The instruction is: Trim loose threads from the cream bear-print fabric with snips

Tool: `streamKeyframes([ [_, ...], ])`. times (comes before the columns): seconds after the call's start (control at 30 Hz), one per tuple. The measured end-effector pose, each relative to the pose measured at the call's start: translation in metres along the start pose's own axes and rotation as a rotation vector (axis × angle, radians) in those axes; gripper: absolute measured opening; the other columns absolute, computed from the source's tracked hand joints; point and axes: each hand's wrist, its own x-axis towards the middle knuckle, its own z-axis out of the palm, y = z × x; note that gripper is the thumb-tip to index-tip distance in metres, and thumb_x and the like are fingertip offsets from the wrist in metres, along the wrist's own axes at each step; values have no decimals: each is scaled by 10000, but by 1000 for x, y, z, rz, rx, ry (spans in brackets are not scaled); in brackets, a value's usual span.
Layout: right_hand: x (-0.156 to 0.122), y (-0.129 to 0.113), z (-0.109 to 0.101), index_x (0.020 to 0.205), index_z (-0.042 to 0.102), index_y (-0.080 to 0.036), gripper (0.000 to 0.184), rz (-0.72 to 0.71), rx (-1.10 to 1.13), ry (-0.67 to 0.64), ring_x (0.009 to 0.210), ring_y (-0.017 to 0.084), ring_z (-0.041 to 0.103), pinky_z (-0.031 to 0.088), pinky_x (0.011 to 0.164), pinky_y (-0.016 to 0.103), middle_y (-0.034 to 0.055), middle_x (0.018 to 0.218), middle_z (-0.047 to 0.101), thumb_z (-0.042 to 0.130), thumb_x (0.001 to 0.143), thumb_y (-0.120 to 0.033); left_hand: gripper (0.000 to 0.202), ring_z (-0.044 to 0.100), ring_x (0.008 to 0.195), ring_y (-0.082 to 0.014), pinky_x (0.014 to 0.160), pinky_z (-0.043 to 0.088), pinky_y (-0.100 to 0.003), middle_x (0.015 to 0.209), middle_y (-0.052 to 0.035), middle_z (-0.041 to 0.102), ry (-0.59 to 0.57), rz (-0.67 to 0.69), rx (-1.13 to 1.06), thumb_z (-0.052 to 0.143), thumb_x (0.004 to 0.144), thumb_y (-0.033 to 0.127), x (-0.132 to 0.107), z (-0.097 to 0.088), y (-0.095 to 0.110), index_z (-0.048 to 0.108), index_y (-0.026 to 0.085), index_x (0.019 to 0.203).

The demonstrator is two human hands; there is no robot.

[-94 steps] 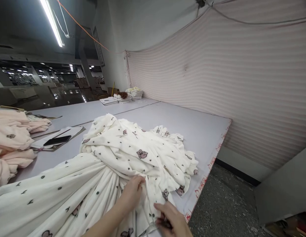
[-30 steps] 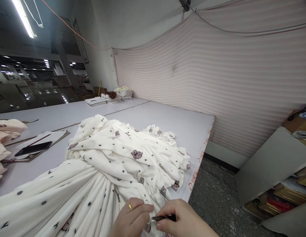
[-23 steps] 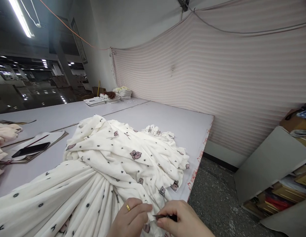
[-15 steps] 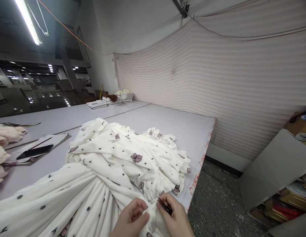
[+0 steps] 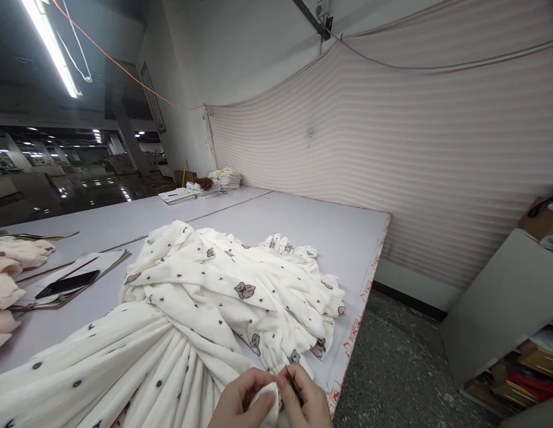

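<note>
On the grey desk (image 5: pixel 303 220) lies a heaped white printed fabric (image 5: pixel 205 297) (small bear motifs), its near fold by the desk's right edge pinched in the closed left hand (image 5: pixel 241 405), while the adjoining right hand (image 5: pixel 313 407) is clamped on a thin dark tool (image 5: pixel 295 387) set against that fold.

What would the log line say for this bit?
left hand: pinches white bear-print fleece cloth | right hand: holds thin dark tool at the cloth
</note>
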Motion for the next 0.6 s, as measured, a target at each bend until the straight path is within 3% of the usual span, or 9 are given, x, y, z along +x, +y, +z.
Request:
streamKeyframes([
  [0.13, 0, -2, -11, 806, 600, -199, 396, 62, 146, -59, 549, 146, 552, 431, 536, 209, -20, 607, 563, 578, 786, -594, 388, 408, 574, -115, 581, 338, -234, 572, 58, 444, 92, -36, 36, 713, 666, 550, 1, 1, 2, 587, 183, 669],
  [0.23, -1, -4, -27, 856, 705, -201, 329, -22, -4, -127, 675, 193, 618, 463, 613, 235, 34, 731, 636, 650, 749, -508, 403, 395, 610, -116, 598, 326, -230, 607, 58, 438, 82, -8, -3, 698, 673, 570, 2, 1, 0, 562, 190, 694],
  [0.33, 1, -7, -36, 957, 745, -216, 302, -37, -124, -285, 708, 214, 650, 470, 613, 240, 61, 768, 671, 631, 786, -438, 395, 358, 609, -108, 608, 305, -225, 615, 72, 394, 34, -2, 29, 672, 708, 566, -1, 5, 2, 542, 193, 716],
  [0.43, 5, -10, -36, 902, 767, -197, 318, -30, -152, -371, 702, 216, 646, 468, 630, 250, 63, 728, 683, 600, 818, -454, 418, 328, 617, -105, 618, 288, -222, 628, 80, 357, -4, 10, 55, 656, 715, 585, -4, 8, 8, 514, 192, 727],
  [0.6, 6, -10, -31, 818, 783, -169, 364, 33, -90, -378, 683, 212, 629, 455, 621, 253, 54, 682, 688, 605, 818, -486, 487, 318, 623, -105, 625, 287, -216, 629, 83, 340, -54, -20, 93, 634, 686, 663, -6, 6, 14, 502, 196, 719],
])
